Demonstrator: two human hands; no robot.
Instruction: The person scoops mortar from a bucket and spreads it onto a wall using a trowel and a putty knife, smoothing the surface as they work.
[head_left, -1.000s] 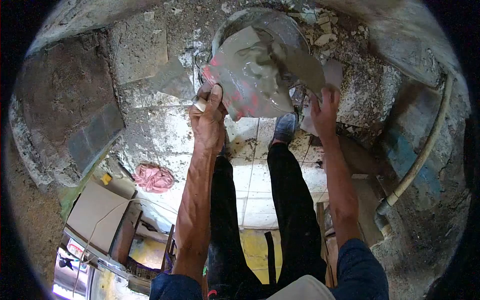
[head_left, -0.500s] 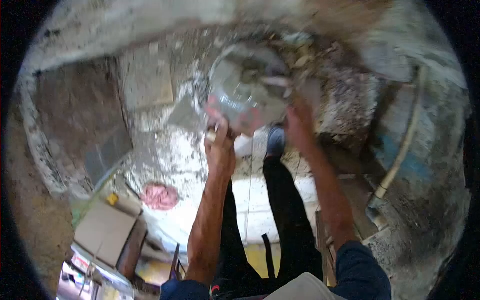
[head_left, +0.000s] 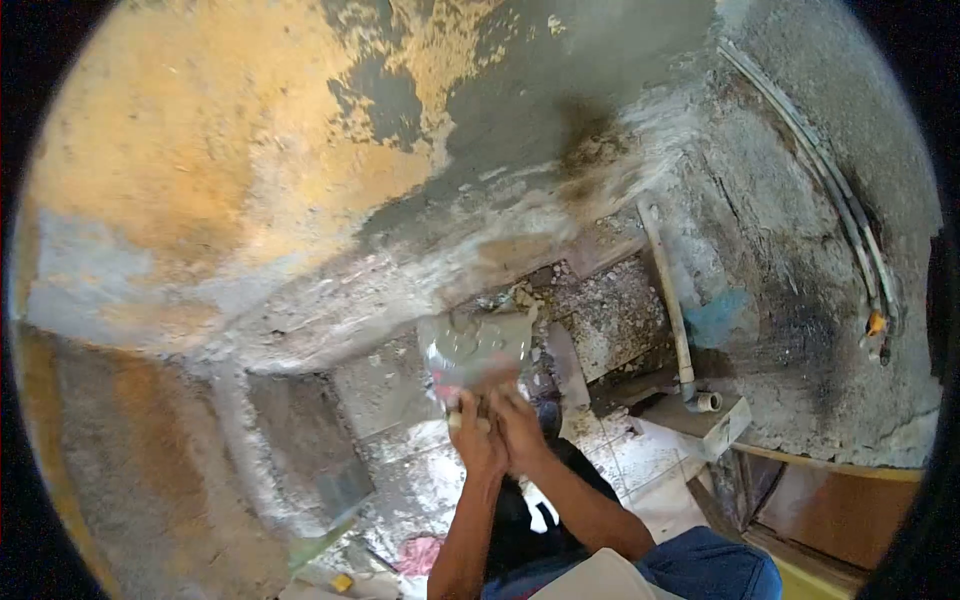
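Note:
A flat board or tray carries wet grey mortar and has reddish marks along its near edge. My left hand is closed round something at the near side of this board, perhaps its handle. My right hand is closed beside it, close to the same edge. What my right fingers grip is too small to make out. The two hands are next to each other, and the board is above my legs and the dirty floor.
Ahead rises a wall with peeling yellow paint and grey plaster. A pale pipe stands at the right, near rubble. Cables run along the right wall. A pink cloth lies at the lower left.
The view has tilted up to show more wall. My right hand has moved from the board's right side to beside my left hand. The mortar-covered surface now appears flatter and smaller.

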